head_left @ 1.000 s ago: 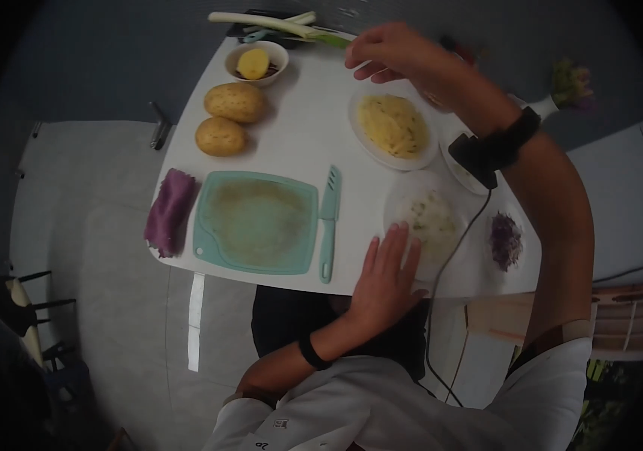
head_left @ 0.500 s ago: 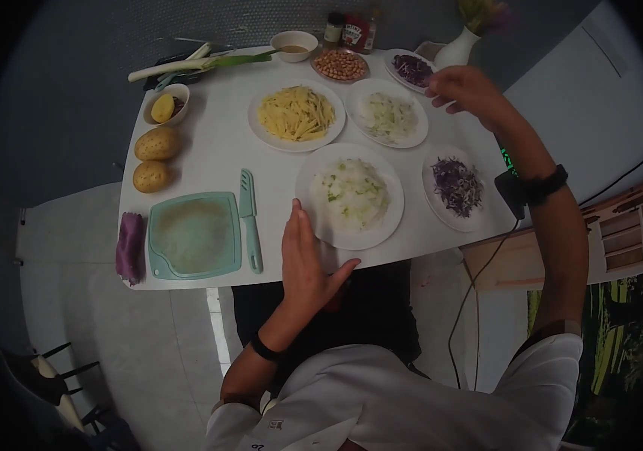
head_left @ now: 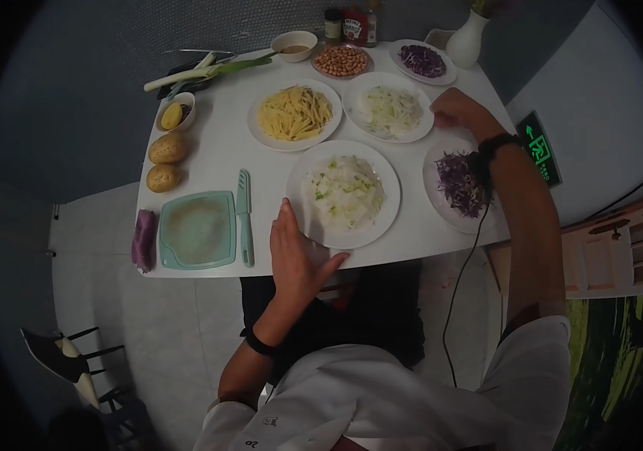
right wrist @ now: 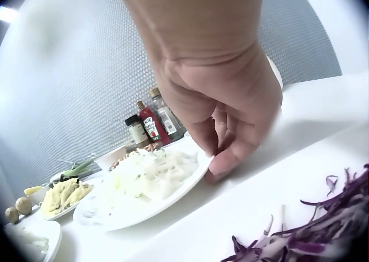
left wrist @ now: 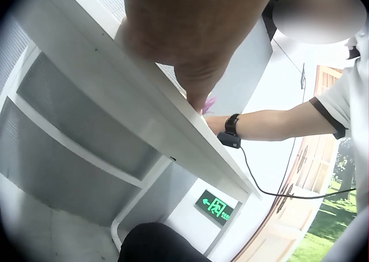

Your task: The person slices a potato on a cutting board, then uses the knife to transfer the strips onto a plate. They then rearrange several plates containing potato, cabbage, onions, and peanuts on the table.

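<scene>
White plate of shredded onion point(head_left: 389, 111) at upper centre now has the right hand point(head_left: 457, 110), lowered from mid-air, fingers point(right wrist: 230, 158) curled gripping its rim; left hand point(head_left: 295, 252) stays flat, fingers straight, on the table point(head_left: 216, 154).

My left hand point(left wrist: 190, 37) fills the top of this view, seen from below, its thumb hooked over the edge of the white table point(left wrist: 144, 109). Past that table edge I see my right forearm point(left wrist: 271, 123) stretched across, a black wrist unit point(left wrist: 230, 132) strapped on, its cable point(left wrist: 288, 190) looping down. Below the table's far corner glows a green exit sign point(left wrist: 214, 206). Under the table edge, close to the bottom, sits something dark and rounded point(left wrist: 155, 243).
</scene>
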Available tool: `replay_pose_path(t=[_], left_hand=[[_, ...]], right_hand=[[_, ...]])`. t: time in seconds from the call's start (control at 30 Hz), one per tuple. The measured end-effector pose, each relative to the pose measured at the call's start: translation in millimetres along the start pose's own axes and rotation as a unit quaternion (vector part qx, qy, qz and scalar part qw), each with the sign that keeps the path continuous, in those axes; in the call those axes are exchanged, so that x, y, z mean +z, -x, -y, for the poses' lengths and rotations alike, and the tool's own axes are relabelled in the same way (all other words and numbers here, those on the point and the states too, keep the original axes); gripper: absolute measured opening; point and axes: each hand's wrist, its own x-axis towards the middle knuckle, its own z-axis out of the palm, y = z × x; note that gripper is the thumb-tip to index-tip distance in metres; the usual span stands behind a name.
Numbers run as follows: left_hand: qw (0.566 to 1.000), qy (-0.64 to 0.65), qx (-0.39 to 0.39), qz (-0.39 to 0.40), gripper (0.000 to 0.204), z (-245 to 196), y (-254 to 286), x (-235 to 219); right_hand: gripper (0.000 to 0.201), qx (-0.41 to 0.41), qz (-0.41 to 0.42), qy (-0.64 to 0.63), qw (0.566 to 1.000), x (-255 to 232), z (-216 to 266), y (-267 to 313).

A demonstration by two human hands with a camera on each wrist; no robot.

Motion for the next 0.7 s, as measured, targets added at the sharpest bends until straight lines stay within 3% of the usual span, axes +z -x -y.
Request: replay_pose_path(t=[0.07, 0.13, 0.23, 0.33, 0.47, 0.53, 0.6, 0.67, 0.7], left_hand=[[1.000, -0.015, -0.005, 0.003, 0.134, -1.5, -0.1, 0.7], [1.000, -0.025, -0.006, 0.009, 0.134, -3.5, -0.2, 2.8], [0.999, -0.040, -0.010, 0.004, 0.134, -3.6, 0.5, 4.2], [0.999, -0.038, -0.013, 0.007, 0.128, -3.6, 1.1, 3.9], [0.999, -0.036, -0.015, 0.004, 0.128, -4.5, -0.8, 5.4], [0.999, -0.029, -0.019, 0.010, 0.128, -5.9, 0.8, 6.1], [0.999, -0.035, -0.016, -0.008, 0.134, -4.5, 1.1, 4.3], [1.000, -0.024, -0.013, 0.000, 0.131, -3.7, 0.5, 2.7], [1.000, -0.019, -0.011, 0.002, 0.128, -4.4, 0.8, 2.5]], right_hand=[[0.012, -0.005, 0.003, -0.015, 1.000, 5.7, 0.7, -1.3], [0.011, 0.020, -0.057, -0.099, 0.993, 6.5, -2.7, 5.5], [0.011, -0.018, -0.058, -0.109, 0.992, 4.3, -6.3, 20.6], [0.011, 0.052, -0.048, -0.059, 0.996, 0.1, -9.2, -1.9], [0.012, 0.021, -0.030, -0.117, 0.992, -3.7, -14.9, 10.4], [0.014, -0.032, 0.025, 0.084, 0.996, -13.1, -4.8, 19.5], [0.019, -0.050, 0.066, 0.132, 0.988, -33.3, -13.1, 28.3], [0.019, -0.157, -0.087, 0.066, 0.982, -54.5, -30.5, 49.0], [0.021, -0.156, -0.106, 0.096, 0.977, -69.8, -40.9, 64.2]])
